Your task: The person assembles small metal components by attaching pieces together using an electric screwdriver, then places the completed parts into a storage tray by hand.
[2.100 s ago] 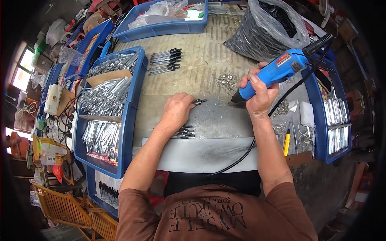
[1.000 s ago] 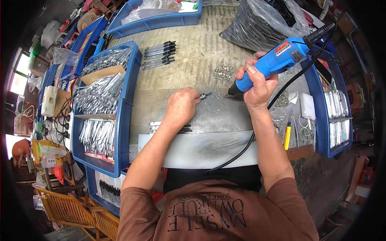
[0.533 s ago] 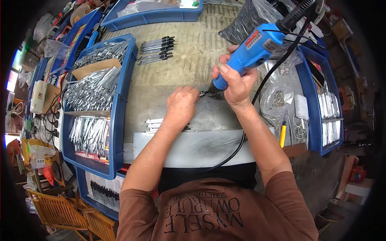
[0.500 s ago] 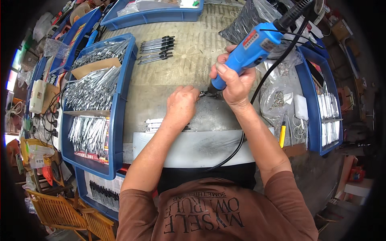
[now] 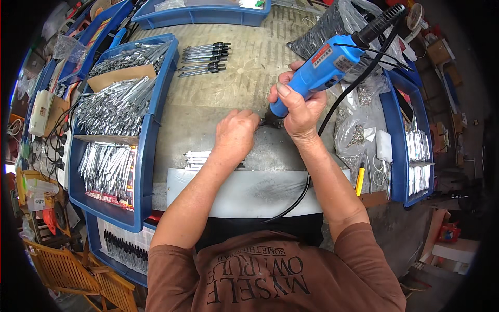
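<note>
We hold a blue power screwdriver [image 5: 317, 70] aslant in our right hand [image 5: 300, 109], its dark nose pointing down just beside our left hand [image 5: 236, 134], which pinches a small dark piece [image 5: 262, 122], mostly hidden. To our left stands a blue tray [image 5: 157, 122] heaped with metal rods [image 5: 112, 112]; beyond our left hand, black-ended rods [image 5: 204, 55] lie side by side on the table [image 5: 260, 62]. Near our right forearm lies a yellow-handled tool [image 5: 359, 181]; a pale sheet [image 5: 260, 191] covers the table's near edge
</note>
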{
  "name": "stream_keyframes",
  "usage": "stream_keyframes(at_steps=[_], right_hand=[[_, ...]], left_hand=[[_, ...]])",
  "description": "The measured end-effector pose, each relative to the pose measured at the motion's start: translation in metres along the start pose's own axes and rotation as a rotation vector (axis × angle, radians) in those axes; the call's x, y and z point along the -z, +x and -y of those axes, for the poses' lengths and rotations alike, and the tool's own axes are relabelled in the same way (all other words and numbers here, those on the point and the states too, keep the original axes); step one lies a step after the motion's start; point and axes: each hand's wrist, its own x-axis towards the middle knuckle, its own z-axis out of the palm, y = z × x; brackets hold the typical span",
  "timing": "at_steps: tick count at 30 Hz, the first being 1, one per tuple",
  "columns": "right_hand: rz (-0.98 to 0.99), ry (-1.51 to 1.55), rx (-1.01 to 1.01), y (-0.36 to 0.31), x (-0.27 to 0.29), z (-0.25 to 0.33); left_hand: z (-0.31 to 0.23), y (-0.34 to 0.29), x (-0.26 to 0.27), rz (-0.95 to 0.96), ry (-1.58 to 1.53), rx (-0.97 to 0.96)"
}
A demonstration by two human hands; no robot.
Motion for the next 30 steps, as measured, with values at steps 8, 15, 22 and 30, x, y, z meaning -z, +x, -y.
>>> stream_keyframes(at_steps=[8, 15, 22, 30], right_hand=[[0.000, -0.003, -0.002, -0.001, 0.002, -0.003], [0.073, -0.132, 0.005, -0.005, -0.002, -0.013], [0.164, -0.247, -0.004, -0.001, -0.010, -0.014], [0.120, -0.179, -0.034, -0.007, -0.005, -0.007]], left_hand=[[-0.001, -0.001, -0.001, -0.001, 0.001, 0.006], [0.000, -0.001, -0.003, -0.033, -0.044, 0.005], [-0.005, 0.000, 0.005, -0.048, -0.071, 0.063], [0.001, 0.000, -0.003, -0.043, -0.082, -0.011]])
